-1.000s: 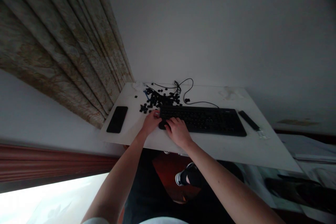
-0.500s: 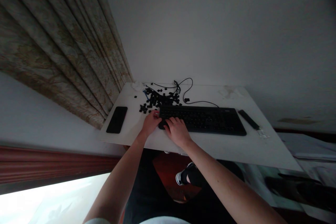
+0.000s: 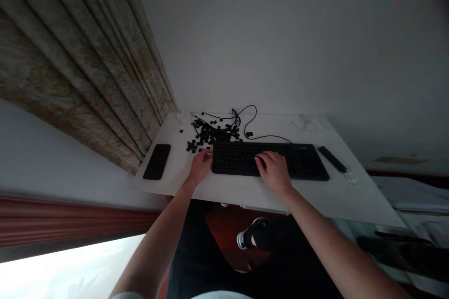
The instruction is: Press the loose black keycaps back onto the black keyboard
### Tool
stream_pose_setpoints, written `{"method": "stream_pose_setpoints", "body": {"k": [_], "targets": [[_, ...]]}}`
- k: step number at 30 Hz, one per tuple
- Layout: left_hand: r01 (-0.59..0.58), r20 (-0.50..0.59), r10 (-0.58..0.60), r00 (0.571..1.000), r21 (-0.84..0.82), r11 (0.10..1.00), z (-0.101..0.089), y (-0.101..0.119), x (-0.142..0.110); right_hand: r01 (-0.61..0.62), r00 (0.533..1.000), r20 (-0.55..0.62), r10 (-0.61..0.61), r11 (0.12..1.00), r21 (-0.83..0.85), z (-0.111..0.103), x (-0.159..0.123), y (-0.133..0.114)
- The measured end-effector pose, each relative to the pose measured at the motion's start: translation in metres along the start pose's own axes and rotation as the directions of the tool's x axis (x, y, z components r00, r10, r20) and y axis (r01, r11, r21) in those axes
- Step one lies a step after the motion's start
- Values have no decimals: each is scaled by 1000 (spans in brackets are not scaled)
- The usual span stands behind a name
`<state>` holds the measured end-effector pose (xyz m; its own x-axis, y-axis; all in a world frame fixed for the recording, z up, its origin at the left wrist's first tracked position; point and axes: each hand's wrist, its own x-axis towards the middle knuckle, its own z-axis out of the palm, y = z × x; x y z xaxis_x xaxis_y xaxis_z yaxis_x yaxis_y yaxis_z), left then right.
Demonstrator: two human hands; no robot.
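Observation:
A black keyboard (image 3: pixel 238 145) lies across the white table. My left hand (image 3: pixel 201 166) is at its left end, fingers curled and thumb close to them; whatever may be between them is too small to make out. My right hand (image 3: pixel 275 171) is over the middle of the keyboard, fingertips and thumb bent together at the keys. Anything between them is hidden. Just behind my left hand is a loose pile of black keycaps (image 3: pixel 212 134), with several strays around it. A thin blue item (image 3: pixel 195 127) sticks out at the pile's left side.
A black phone (image 3: pixel 157 162) lies at the table's left side. To the right of the keyboard lies a dark narrow object (image 3: pixel 331 159) with a clear end. The keyboard's cable (image 3: pixel 255 111) loops near the wall. A patterned curtain (image 3: pixel 105 46) hangs at the left.
My right hand has moved right, from the keyboard's left end to its middle. My left hand has drawn slightly back off the left edge.

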<state>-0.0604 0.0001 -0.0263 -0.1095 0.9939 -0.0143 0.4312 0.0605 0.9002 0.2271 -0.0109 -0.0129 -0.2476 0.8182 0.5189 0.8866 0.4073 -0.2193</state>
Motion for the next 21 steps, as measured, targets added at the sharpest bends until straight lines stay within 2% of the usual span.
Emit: {"method": "stream_pose_setpoints", "body": {"k": [2, 4, 6, 8, 9, 11, 13, 15, 17, 21], "targets": [[-14, -22, 14, 1000, -28, 1000, -6, -2, -2, -46, 999, -15, 45, 995, -89, -7, -6, 35], [-53, -97, 53, 994, 7, 999, -17, -3, 0, -99, 995, -33, 95, 983, -152, -12, -14, 60], [-98, -215, 124, 969, 130, 987, -34, -3, 8, -138, 990, -46, 132, 974, -178, -12, -22, 74], [-121, -276, 205, 939, 293, 948, -50, -4, 22, -153, 988, -47, 147, 972, -177, -10, -28, 78], [-138, -255, 242, 936, 366, 920, -56, -4, 30, -154, 988, -44, 148, 973, -172, -9, -30, 78], [-188, -126, 278, 952, 472, 861, -65, -4, 47, -151, 988, -37, 147, 975, -160, -8, -31, 76], [-235, 30, 260, 965, 539, 809, -68, -2, 61, -153, 988, -33, 149, 976, -153, -8, -29, 75], [-258, 135, 221, 966, 595, 761, -67, 1, 72, -155, 988, -27, 153, 976, -151, -10, -28, 75], [-267, 185, 192, 964, 654, 708, -66, 4, 78, -154, 988, -20, 153, 977, -147, -11, -27, 75], [-273, 215, 169, 962, 734, 621, -64, 11, 83, -146, 989, -23, 145, 980, -135, -12, -27, 76]]}}
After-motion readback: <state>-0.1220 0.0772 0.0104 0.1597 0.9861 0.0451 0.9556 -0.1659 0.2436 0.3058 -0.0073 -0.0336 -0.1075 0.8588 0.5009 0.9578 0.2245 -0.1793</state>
